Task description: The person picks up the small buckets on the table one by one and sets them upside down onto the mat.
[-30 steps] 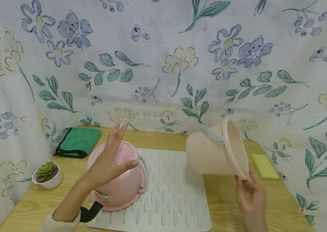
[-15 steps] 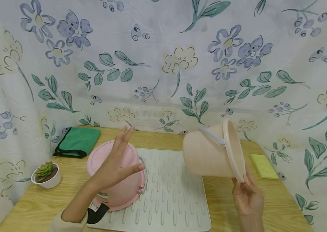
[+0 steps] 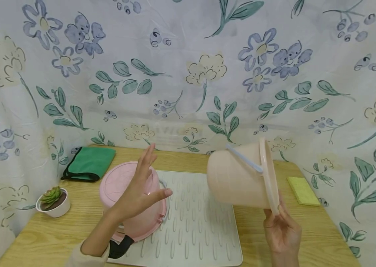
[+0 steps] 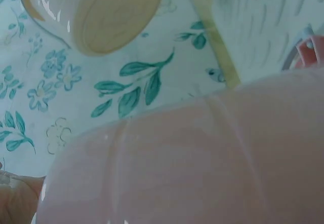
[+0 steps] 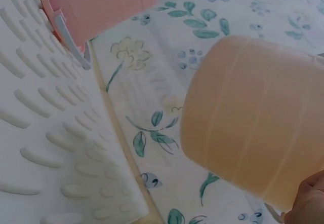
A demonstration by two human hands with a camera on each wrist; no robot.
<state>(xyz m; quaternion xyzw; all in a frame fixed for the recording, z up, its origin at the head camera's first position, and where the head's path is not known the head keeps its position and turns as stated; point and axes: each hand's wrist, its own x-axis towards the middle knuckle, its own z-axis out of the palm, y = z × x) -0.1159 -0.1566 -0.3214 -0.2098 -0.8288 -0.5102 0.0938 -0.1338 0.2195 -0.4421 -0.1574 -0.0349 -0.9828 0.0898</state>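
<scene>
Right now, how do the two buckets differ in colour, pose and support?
The pink bucket lies upside down on the drying mat; the peach bucket is in the air, tipped sideways. The right hand holds the peach bucket's rim; the left hand is open over the pink one. Both are plastic with handles.

Peach bucket [image 3: 238, 181], pink bucket [image 3: 134, 200], green cloth [image 3: 89, 163], yellow sponge [image 3: 302, 191], floral sheet [image 3: 188, 74].

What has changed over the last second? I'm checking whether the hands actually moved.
The right hand carried the peach bucket slightly leftward and tipped it further. The left hand, open, drifted right above the upturned pink bucket. That bucket, the drying mat, cloth and plant stayed put.
</scene>
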